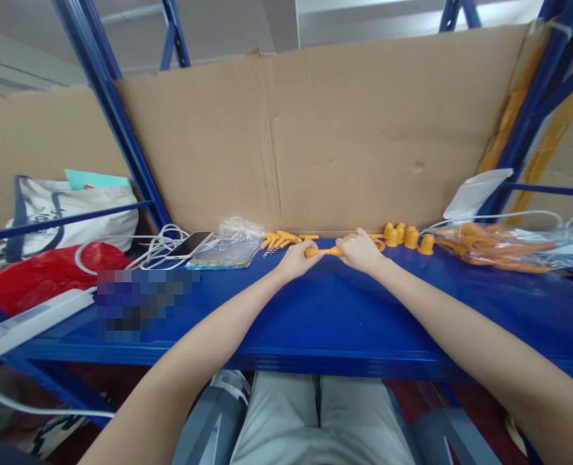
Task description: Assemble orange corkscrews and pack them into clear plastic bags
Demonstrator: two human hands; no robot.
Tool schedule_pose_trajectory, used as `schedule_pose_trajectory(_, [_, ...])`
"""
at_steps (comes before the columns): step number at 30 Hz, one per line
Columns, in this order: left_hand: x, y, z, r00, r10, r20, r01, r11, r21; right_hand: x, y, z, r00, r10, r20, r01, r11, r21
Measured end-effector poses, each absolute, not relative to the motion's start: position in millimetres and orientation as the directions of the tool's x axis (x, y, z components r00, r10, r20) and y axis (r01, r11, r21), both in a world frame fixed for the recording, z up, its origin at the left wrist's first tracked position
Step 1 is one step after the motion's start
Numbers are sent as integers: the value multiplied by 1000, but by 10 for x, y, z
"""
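Observation:
My left hand [298, 260] and my right hand [361, 250] are closed on the two ends of an orange plastic piece [333, 251], just above the blue shelf top. A narrow stretch of it shows between my fingers; a rounded orange part [378, 244] shows just past my right hand, and I cannot tell whether it belongs to the same piece. Left of my hands lie several orange stick-like parts [279, 239], with small metal chains [269, 250] beside them. Several orange cup-shaped parts [411, 238] stand to the right of my right hand.
A clear plastic bag [223, 248], a phone [192, 244] and white cables [163, 248] lie on the left, near a red bag [58, 274] and a white power strip [48, 316]. Bagged orange parts [497, 247] lie right. A cardboard sheet [344, 135] stands behind; blue posts [116, 116] flank it.

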State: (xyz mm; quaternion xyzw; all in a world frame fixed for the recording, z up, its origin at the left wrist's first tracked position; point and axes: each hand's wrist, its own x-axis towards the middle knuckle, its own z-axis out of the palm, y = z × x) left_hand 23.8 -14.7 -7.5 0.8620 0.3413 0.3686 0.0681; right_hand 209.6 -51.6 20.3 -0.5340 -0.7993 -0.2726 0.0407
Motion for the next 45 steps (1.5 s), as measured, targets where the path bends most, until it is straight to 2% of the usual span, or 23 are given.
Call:
schedule_pose_trajectory(3, [232,-148,-85,490,643,589,544,-753,369,2099,-503,199,-411,857,312,878,279,389])
schedule_pose_trajectory(9, [245,-211,-37,533,497,684,534,-825,183,2149,-479,209,-381,890,249,909,312,276])
schedule_pose_trajectory(12, [246,-229,-15,535,474,700,530,-833,158,2174,-481,213,-388,895,218,912,339,232])
schedule_pose_trajectory(15, [248,-203,-23,510,524,682,512,-822,248,2174,-501,217,-393,874,286,910,325,259])
schedule_pose_trajectory(18, [246,-165,-56,454,668,589,491,-740,460,2146,-520,227,-432,818,380,888,313,335])
schedule_pose_trajectory(21, [241,-158,-74,435,733,523,462,-680,570,2120,-521,248,-428,828,363,886,305,350])
schedule_pose_trajectory(23, [244,-172,-59,438,703,561,467,-711,526,2124,-515,266,-403,852,335,898,297,324])
schedule_pose_trajectory(26, [254,-203,-11,458,585,669,496,-793,354,2156,-507,287,-367,870,330,920,288,265])
schedule_pose_trajectory(29, [252,-228,17,495,489,718,516,-831,211,2178,-499,285,-364,878,310,928,314,199])
schedule_pose_trajectory(33, [239,-232,2,533,475,701,528,-833,163,2171,-490,254,-378,892,247,926,362,111])
schedule_pose_trajectory(35, [241,-220,-10,529,482,698,517,-836,184,2173,-491,237,-359,900,247,933,349,83])
schedule_pose_trajectory(37, [248,-203,-20,502,518,693,499,-828,257,2187,-495,228,-341,888,308,940,333,80])
schedule_pose_trajectory(40, [250,-184,-34,435,631,643,477,-767,430,2221,-503,228,-409,807,426,912,382,150])
schedule_pose_trajectory(42, [242,-181,-39,410,686,601,463,-725,510,2236,-502,233,-467,764,445,884,421,204])
schedule_pose_trajectory(45, [229,-185,-31,415,679,606,462,-731,502,2242,-490,232,-460,796,394,888,417,195])
